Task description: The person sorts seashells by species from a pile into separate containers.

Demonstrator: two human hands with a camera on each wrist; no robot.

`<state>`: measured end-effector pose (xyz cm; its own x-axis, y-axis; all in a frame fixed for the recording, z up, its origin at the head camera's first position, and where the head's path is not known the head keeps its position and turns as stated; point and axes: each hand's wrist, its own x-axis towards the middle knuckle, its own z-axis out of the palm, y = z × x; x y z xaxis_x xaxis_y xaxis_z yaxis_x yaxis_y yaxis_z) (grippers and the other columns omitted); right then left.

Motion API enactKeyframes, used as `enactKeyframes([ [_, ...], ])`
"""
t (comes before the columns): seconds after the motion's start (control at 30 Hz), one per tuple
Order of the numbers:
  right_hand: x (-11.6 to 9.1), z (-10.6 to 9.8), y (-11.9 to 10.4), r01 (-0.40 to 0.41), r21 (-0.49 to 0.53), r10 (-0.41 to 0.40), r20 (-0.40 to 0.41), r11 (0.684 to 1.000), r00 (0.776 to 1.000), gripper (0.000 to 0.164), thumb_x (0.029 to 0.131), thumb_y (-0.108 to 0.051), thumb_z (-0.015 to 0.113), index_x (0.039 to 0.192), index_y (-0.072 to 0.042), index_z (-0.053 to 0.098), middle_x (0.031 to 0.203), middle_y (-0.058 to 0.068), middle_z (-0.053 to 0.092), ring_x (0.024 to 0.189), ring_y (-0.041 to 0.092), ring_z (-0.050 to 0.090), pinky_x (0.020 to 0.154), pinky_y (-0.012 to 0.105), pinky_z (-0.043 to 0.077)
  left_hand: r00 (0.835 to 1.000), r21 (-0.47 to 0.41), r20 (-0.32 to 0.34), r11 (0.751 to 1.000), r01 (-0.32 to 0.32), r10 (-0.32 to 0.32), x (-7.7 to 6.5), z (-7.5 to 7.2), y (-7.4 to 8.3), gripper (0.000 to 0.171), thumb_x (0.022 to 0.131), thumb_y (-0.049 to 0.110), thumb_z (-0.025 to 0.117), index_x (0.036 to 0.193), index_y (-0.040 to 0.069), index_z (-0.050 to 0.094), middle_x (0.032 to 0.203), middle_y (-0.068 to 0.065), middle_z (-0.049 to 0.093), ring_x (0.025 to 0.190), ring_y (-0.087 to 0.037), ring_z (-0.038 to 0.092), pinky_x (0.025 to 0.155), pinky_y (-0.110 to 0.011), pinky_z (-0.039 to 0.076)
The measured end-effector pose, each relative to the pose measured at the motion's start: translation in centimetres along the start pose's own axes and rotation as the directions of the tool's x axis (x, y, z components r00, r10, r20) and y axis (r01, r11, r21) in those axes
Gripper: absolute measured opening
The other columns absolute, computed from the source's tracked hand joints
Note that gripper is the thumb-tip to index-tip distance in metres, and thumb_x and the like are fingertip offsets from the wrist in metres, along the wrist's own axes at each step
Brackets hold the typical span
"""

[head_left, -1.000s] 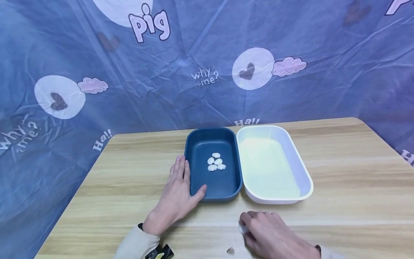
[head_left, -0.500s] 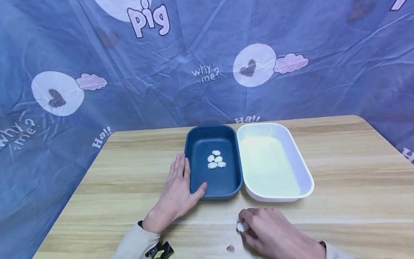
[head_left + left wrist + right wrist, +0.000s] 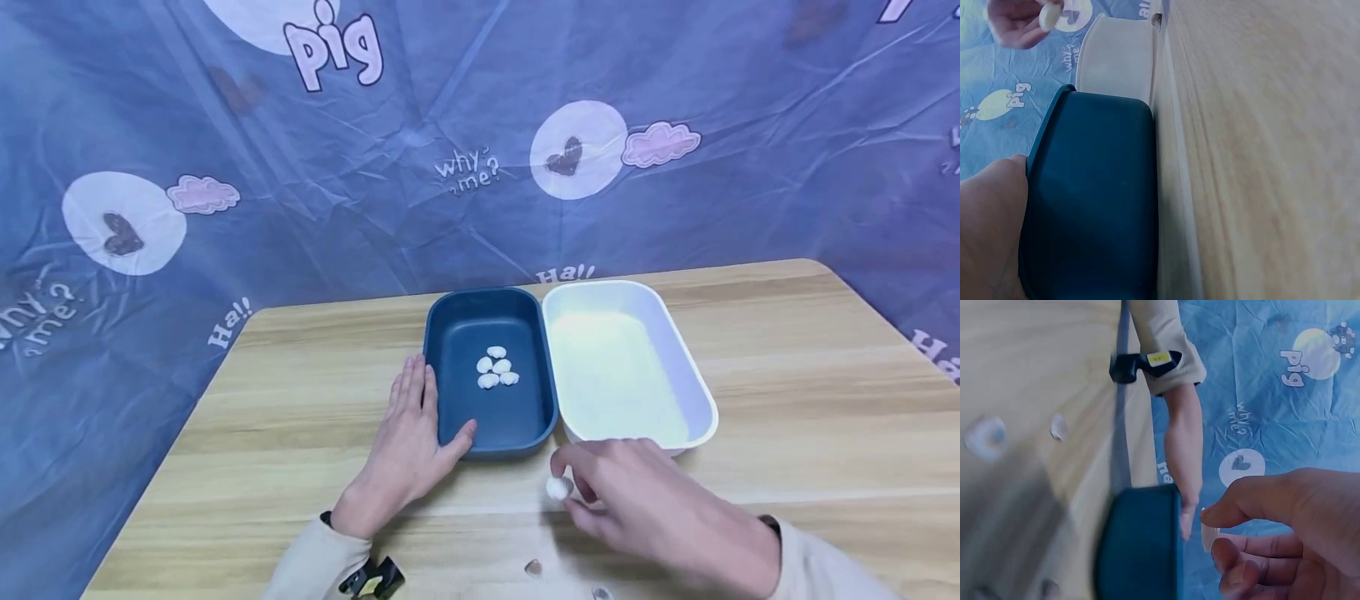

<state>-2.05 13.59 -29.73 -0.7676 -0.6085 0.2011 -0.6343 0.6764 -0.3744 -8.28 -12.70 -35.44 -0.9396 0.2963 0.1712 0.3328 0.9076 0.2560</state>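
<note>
My right hand [image 3: 637, 496] pinches a small white seashell [image 3: 558, 487] between thumb and fingertips, raised over the wood in front of the two trays. In the right wrist view the held shell [image 3: 1210, 536] shows edge-on between thumb and fingers. My left hand [image 3: 405, 446] rests along the left side of the dark blue tray [image 3: 491, 452], fingers straight, thumb over its near-left corner. Several white shells [image 3: 501, 367] lie bunched on that tray's floor. From the left wrist, the tray's outer wall [image 3: 1097, 194] hides its inside.
A white tray [image 3: 630, 358] stands against the blue one's right side. Near the table's front edge lie a brownish shell [image 3: 533, 567] and another small shell [image 3: 602, 592]. A printed blue cloth [image 3: 375, 208] hangs behind the wooden table [image 3: 315, 367].
My right hand has lifted the white shell off the table and moved forward toward the trays, uncovering another shell at the front edge. The left hand keeps its place on the blue tray.
</note>
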Motion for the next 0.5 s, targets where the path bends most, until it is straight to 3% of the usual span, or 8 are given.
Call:
enactKeyframes([
  [0.23, 3.2, -3.1, 1.1, -0.013, -0.003, 0.014, 0.071, 1.000, 0.997, 0.014, 0.078, -0.013, 0.073, 0.091, -0.015, 0.068, 0.058, -0.021, 0.047, 0.052, -0.004, 0.042, 0.049, 0.019, 0.039, 1.000, -0.026, -0.002, 0.999, -0.029, 0.029, 0.8, 0.4, 0.5, 0.093, 0.092, 0.058, 0.048, 0.147, -0.012, 0.022, 0.158, -0.025, 0.009, 0.147, -0.033, 0.004, 0.118, -0.045, 0.011],
  [0.4, 7.7, -2.3, 2.5, -0.037, 0.041, 0.030, 0.168, 0.998, 0.985, 0.013, 0.079, -0.013, 0.073, 0.090, -0.012, 0.067, 0.056, -0.015, 0.051, 0.052, 0.000, 0.045, 0.051, 0.020, 0.041, 1.000, -0.008, -0.009, 1.000, -0.014, 0.014, 0.3, 0.2, -0.1, 0.093, 0.091, 0.057, 0.050, 0.147, -0.012, 0.023, 0.158, -0.025, 0.010, 0.147, -0.034, 0.006, 0.118, -0.046, 0.012],
  [0.5, 9.8, -1.4, 3.2, -0.051, 0.027, 0.045, 0.178, 0.998, 0.983, 0.012, 0.079, -0.013, 0.072, 0.091, -0.011, 0.068, 0.059, -0.013, 0.055, 0.055, 0.002, 0.049, 0.054, 0.021, 0.044, 1.000, -0.004, -0.005, 1.000, -0.020, 0.020, 0.0, 0.0, -0.1, 0.094, 0.091, 0.059, 0.048, 0.146, -0.013, 0.023, 0.158, -0.025, 0.010, 0.147, -0.035, 0.006, 0.118, -0.046, 0.011],
])
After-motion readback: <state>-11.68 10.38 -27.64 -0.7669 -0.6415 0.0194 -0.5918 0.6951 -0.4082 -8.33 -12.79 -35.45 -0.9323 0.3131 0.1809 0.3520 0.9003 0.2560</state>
